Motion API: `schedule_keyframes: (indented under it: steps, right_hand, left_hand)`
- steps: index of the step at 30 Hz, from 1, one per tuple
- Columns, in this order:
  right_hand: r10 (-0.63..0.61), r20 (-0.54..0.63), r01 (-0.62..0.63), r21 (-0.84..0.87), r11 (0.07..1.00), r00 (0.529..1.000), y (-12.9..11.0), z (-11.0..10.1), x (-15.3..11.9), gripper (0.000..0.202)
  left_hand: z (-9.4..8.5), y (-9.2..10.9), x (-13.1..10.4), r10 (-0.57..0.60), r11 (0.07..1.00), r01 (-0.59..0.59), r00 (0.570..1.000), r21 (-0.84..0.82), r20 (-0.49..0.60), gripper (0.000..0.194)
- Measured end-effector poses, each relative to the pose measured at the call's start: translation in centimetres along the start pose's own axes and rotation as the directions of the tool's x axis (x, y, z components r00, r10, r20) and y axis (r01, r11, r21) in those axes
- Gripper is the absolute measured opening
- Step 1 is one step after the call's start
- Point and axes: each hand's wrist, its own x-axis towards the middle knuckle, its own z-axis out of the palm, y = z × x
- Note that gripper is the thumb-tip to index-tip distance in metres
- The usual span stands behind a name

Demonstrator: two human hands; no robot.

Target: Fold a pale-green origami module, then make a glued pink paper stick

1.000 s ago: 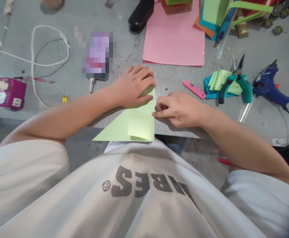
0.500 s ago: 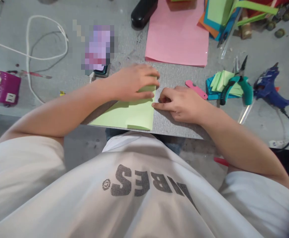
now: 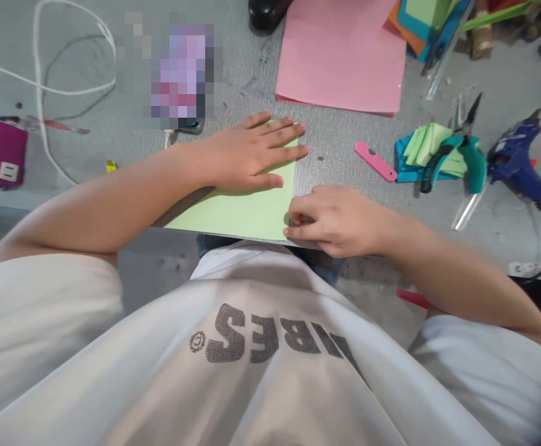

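Observation:
A light green sheet of paper (image 3: pixel 240 215) lies at the table's front edge, its near part flat. My left hand (image 3: pixel 246 152) rests palm down across its far part, fingers spread over the right edge. At the sheet's near right corner is my right hand (image 3: pixel 330 220), fingers curled and closed, with fingertips against the paper's edge. What lies under the right fingers is partly hidden. To the right of the hands lies a pink folding cutter (image 3: pixel 375 161).
Teal-handled pliers (image 3: pixel 472 158) lie on small green and blue papers (image 3: pixel 426 148), beside a blue glue gun (image 3: pixel 516 155). Pink sheets (image 3: pixel 339 59) lie beyond my hands. At left are a phone (image 3: pixel 181 74), a white cable (image 3: pixel 38 68) and a purple box (image 3: pixel 0 152).
My right hand has slid down the paper's right edge toward me, to the near corner. My left hand's fingers have flattened and spread. The paper's near edge now lies flatter.

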Motion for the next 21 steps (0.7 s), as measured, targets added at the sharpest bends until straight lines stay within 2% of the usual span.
schedule_keyframes:
  steps: [4,7,9,10,11,12,13,14,15,16,17,19,21]
  right_hand:
    - [0.006,0.047,-0.011,0.113,0.993,0.999,-1.1,-0.2,0.4,0.035]
    - [0.002,0.050,-0.016,0.281,0.959,0.999,-0.7,-0.8,0.2,0.035]
    - [0.093,-0.022,-0.080,0.340,0.937,0.995,0.4,-1.6,-0.5,0.034]
    - [0.189,-0.089,-0.153,0.314,0.937,0.978,1.2,-2.1,-1.0,0.032]
    - [0.313,-0.185,-0.264,0.248,0.932,0.932,2.0,-2.7,-1.6,0.031]
    - [0.444,-0.292,-0.416,0.156,0.896,0.847,2.9,-3.3,-2.2,0.028]
    - [0.564,-0.354,-0.584,0.058,0.809,0.746,3.7,-3.9,-2.8,0.024]
    - [0.660,-0.370,-0.713,-0.011,0.701,0.654,4.4,-4.4,-3.4,0.025]
    - [0.734,-0.348,-0.793,-0.047,0.607,0.583,5.0,-4.9,-3.9,0.026]
    - [0.787,-0.291,-0.832,-0.069,0.550,0.544,5.4,-5.2,-4.4,0.028]
    - [0.818,-0.230,-0.848,-0.078,0.524,0.527,5.8,-5.4,-4.7,0.027]
    - [0.837,-0.135,-0.848,-0.078,0.524,0.530,6.1,-5.5,-5.0,0.023]
    - [0.829,-0.101,-0.835,-0.078,0.545,0.551,6.0,-5.4,-5.1,0.020]
  left_hand:
    - [-0.1,0.1,0.0,-0.022,0.999,0.021,0.999,-0.034,-0.026,0.078]
    - [-0.2,0.0,0.2,-0.036,0.999,0.037,0.999,0.010,-0.037,0.077]
    - [-0.3,0.0,0.4,-0.029,0.999,0.032,0.998,0.044,-0.057,0.081]
    - [-0.4,0.1,0.5,-0.022,0.998,0.026,0.997,0.063,-0.069,0.083]
    - [-0.5,0.3,0.5,-0.013,0.996,0.021,0.997,0.089,-0.081,0.083]
    - [-0.6,0.6,0.6,-0.008,0.992,0.020,0.995,0.122,-0.095,0.080]
    - [-0.7,1.0,0.6,-0.010,0.987,0.028,0.994,0.158,-0.113,0.074]
    - [-0.7,1.4,0.5,-0.014,0.980,0.040,0.991,0.195,-0.130,0.067]
    - [-0.8,1.9,0.5,-0.021,0.974,0.055,0.988,0.221,-0.154,0.061]
    - [-0.7,2.3,0.4,-0.029,0.970,0.070,0.985,0.234,-0.173,0.055]
    - [-0.7,2.6,0.3,-0.032,0.969,0.076,0.982,0.234,-0.188,0.051]
    - [-0.6,3.0,0.1,-0.017,0.974,0.058,0.983,0.218,-0.185,0.050]
    - [-0.4,3.1,-0.1,0.025,0.980,0.003,0.990,0.199,-0.136,0.062]
